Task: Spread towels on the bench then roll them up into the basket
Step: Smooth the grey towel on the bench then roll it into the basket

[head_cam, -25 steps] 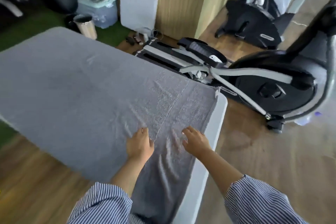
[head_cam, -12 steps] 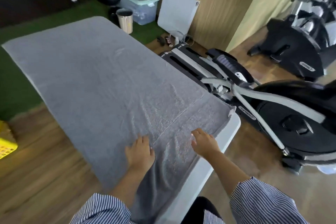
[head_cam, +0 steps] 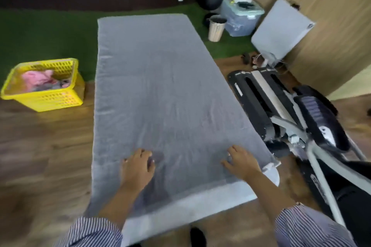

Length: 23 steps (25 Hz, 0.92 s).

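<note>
On the white padded bench (head_cam: 210,196) both hands, left hand (head_cam: 138,166) and right hand (head_cam: 242,161), press open-fingered on the spread grey terry towel (head_cam: 160,90), gripping nothing. Spreading looks done. Next, I think, comes rolling from the near edge.

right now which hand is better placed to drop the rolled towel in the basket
Left, probably. The left hand rests on the towel on the side where the basket stands; the right hand lies by the far edge.

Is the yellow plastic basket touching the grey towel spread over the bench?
Apart. The head view shows bare wooden floor between the yellow plastic basket and the left edge of the grey towel.
</note>
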{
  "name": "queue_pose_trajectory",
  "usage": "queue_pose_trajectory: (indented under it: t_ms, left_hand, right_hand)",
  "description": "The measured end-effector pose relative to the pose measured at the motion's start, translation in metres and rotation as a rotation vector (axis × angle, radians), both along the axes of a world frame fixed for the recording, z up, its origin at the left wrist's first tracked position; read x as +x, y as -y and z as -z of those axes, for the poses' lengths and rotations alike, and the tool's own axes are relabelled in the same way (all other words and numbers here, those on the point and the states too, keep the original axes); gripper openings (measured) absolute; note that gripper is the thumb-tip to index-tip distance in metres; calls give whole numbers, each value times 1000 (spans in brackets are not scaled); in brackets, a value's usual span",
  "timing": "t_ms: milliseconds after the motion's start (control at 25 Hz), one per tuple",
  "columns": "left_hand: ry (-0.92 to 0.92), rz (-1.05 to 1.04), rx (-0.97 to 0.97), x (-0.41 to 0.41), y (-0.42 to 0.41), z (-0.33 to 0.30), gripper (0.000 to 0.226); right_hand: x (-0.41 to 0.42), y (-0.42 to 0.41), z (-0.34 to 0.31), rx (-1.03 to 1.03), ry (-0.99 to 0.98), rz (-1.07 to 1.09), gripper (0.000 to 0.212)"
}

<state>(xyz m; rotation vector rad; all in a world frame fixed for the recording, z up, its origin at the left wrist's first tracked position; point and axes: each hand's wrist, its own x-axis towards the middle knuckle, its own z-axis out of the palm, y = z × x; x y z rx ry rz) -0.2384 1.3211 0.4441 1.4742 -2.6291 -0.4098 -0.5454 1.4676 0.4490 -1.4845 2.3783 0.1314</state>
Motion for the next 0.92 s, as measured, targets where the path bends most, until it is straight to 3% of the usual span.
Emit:
queue_pose_trajectory:
  t_ms: [200, 360, 480, 640, 840, 920]
  left_hand:
    - [60, -146, -16, 22, -51, 5, 32]
    - [69, -133, -43, 24, -63, 4, 32]
    - [105, -75, -27, 30, -62, 4, 33]
    - [70, -43, 8, 57, -68, 14, 30]
    - [15, 30, -96, 82, -80, 17, 36]
    - [12, 33, -107, 83, -81, 15, 32]
  right_hand:
    - [-51, -56, 1, -55, -45, -27, 35]
    - [-67, -69, -6, 3, -76, -41, 20]
    - [-80, -73, -5, 45, -92, -86, 30]
    - [-90, -72, -2, 53, -123, -157, 28]
    - [-90, -75, -3, 7, -147, -279, 30]
    - [-88, -76, -5, 48, -158, -296, 40]
